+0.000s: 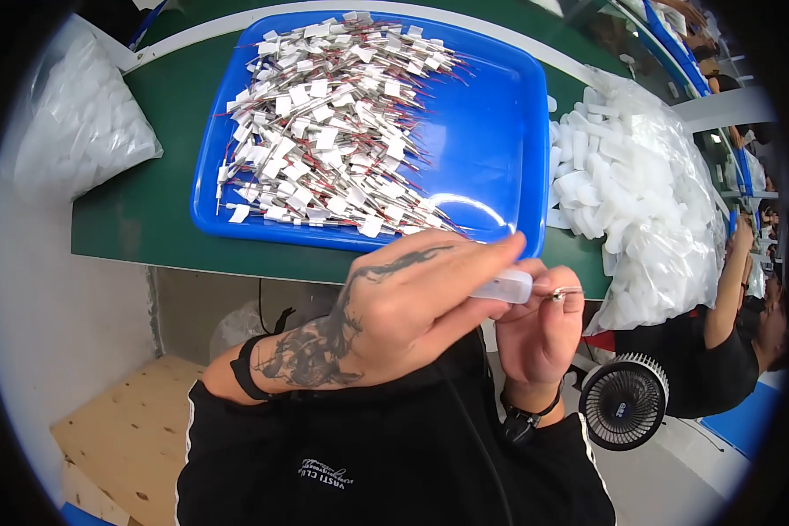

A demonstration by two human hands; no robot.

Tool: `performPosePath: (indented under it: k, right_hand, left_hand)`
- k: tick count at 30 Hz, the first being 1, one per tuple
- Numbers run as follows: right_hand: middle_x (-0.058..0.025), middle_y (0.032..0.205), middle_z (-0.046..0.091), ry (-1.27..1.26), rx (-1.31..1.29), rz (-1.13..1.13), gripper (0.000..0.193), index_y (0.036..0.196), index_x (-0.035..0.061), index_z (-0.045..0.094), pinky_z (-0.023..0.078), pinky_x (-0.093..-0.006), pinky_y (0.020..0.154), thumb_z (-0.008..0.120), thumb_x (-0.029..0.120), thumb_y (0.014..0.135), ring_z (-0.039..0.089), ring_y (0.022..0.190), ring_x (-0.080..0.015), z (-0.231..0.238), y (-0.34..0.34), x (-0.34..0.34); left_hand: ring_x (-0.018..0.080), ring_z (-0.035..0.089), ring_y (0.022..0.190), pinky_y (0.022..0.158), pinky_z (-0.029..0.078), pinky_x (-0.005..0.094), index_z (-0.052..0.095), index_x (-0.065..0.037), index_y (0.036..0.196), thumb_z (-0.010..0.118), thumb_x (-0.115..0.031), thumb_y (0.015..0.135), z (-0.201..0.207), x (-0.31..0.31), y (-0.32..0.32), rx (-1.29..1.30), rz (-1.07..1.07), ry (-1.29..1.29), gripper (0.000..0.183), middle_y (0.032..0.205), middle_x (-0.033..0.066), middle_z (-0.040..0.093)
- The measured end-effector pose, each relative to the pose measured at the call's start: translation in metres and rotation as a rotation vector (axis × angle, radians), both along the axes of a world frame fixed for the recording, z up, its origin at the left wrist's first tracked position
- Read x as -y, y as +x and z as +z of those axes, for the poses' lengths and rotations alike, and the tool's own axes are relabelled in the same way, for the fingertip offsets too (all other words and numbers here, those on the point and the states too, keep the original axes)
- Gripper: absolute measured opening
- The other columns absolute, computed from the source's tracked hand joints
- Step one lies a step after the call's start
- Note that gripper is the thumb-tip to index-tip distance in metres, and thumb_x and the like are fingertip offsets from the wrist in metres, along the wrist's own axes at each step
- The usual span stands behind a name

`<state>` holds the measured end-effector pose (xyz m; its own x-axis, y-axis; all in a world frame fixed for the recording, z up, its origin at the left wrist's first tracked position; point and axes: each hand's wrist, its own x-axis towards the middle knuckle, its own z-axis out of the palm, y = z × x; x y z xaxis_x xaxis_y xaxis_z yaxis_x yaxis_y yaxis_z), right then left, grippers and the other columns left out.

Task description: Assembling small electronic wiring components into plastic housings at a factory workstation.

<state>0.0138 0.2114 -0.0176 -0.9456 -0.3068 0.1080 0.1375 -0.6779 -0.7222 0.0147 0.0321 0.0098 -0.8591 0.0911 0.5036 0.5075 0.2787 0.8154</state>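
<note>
My left hand [412, 307], back upward, pinches a translucent white plastic sleeve [508, 287] between thumb and fingers. Close to the right of it, my right hand [543, 324] is closed with its fingertips on a small thin piece with a shiny metal end [559, 294]. The fingers hide most of that piece, so I cannot tell its kind or whether it touches the sleeve. Both hands are just over the near edge of a blue tray [486, 131]. In the tray's left and middle lies a heap of thin wired pieces [324, 123] with white tags and red leads.
A clear bag of white plastic sleeves [649, 175] spills open right of the tray on the green table [140, 223]. Another filled bag [96, 123] sits at the left. A black fan [623, 401] stands at lower right, with another person [710, 359] beyond it.
</note>
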Motion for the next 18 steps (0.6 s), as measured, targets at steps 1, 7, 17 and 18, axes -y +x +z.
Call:
performPosePath:
  k: [1, 7, 17, 18]
  right_hand:
    - [-0.0236, 0.107, 0.059, 0.15, -0.103, -0.038, 0.022, 0.102, -0.0026, 0.06, 0.056, -0.0336, 0.071, 0.054, 0.017, 0.096, 0.064, 0.084, -0.0266, 0.004, -0.002, 0.001]
    - [-0.0125, 0.087, 0.059, 0.794, -0.554, -0.334, 0.02, 0.096, -0.0042, 0.07, 0.046, -0.0219, 0.058, 0.064, -0.008, 0.077, 0.057, 0.066, -0.0131, 0.031, -0.011, -0.008]
    - [-0.006, 0.072, 0.058, 0.962, -0.789, -0.276, 0.032, 0.092, 0.0004, 0.072, 0.043, -0.0228, 0.051, 0.068, -0.013, 0.063, 0.055, 0.059, -0.0127, 0.054, -0.017, 0.003]
    - [-0.006, 0.072, 0.058, 0.965, -0.78, -0.283, 0.032, 0.092, 0.0004, 0.072, 0.043, -0.0228, 0.051, 0.068, -0.013, 0.063, 0.055, 0.059, -0.0127, 0.053, -0.017, 0.003]
  left_hand:
    - [0.0241, 0.066, 0.083, 0.07, 0.052, 0.0303, 0.068, -0.002, 0.108, 0.079, -0.003, 0.07, 0.0, 0.004, -0.001, 0.001, -0.006, -0.003, 0.04, 0.098, 0.0103, 0.069]
    - [0.0223, 0.064, 0.082, 0.068, 0.055, 0.0302, 0.058, 0.008, 0.116, 0.069, -0.017, 0.087, -0.001, 0.022, 0.004, 0.475, -0.219, 0.767, 0.039, 0.106, 0.0173, 0.06]
    - [0.0287, 0.067, 0.086, 0.072, 0.058, 0.0364, 0.056, 0.004, 0.111, 0.066, -0.018, 0.089, -0.007, 0.019, 0.008, 0.519, -0.28, 0.853, 0.033, 0.099, 0.0196, 0.063]
    - [0.0287, 0.067, 0.085, 0.071, 0.058, 0.036, 0.056, 0.003, 0.112, 0.067, -0.018, 0.089, -0.008, 0.019, 0.008, 0.521, -0.266, 0.844, 0.034, 0.098, 0.0194, 0.063]
